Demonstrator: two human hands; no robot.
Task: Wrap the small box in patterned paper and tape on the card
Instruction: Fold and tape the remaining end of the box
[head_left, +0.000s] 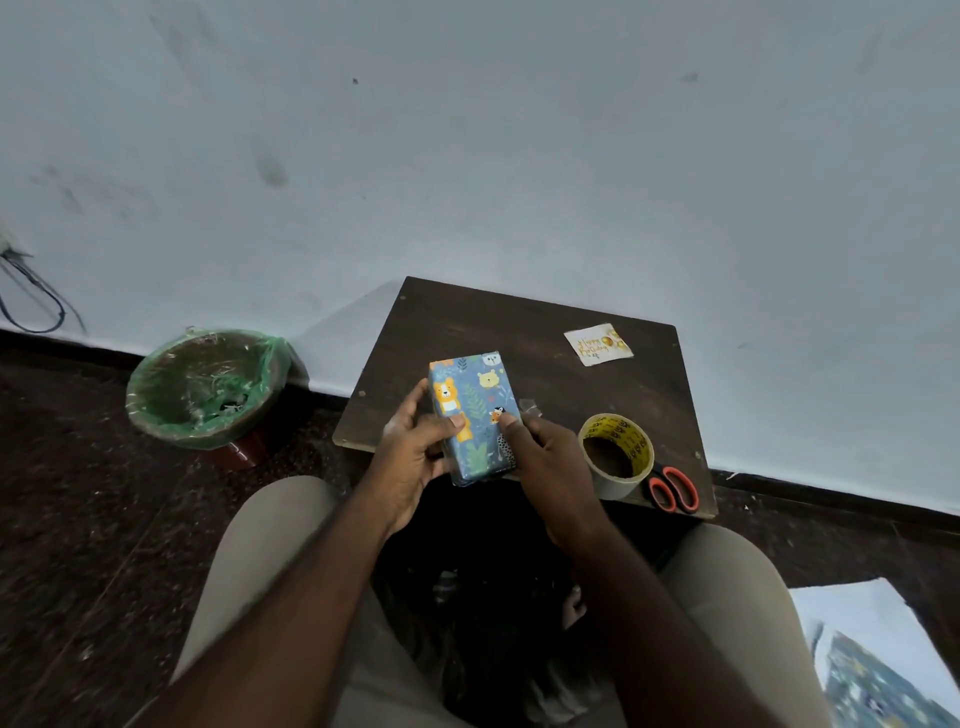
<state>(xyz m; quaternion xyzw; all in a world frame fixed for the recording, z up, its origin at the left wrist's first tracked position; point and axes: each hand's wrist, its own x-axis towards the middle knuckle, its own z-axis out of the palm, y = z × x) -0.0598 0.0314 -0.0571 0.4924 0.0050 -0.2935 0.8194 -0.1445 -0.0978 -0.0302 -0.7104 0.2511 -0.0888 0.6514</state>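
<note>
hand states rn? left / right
Left hand: grips the wrapped box, thumb on its top face.
Right hand: holds the same box, thumb on its top face near a bit of clear tape.

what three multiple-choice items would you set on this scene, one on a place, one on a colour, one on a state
1. Where is the card? A on the table, far right; B in the bin; C on the floor
2. Scissors handle colour? A blue; B orange-red; C green
3. The box is? A bare; B wrapped, gripped by both hands; C wrapped, lying untouched
Answers: A, it lies on the tabletop beyond the tape roll; B, both loops show orange-red; B, left hand and right hand hold the patterned paper.
</note>
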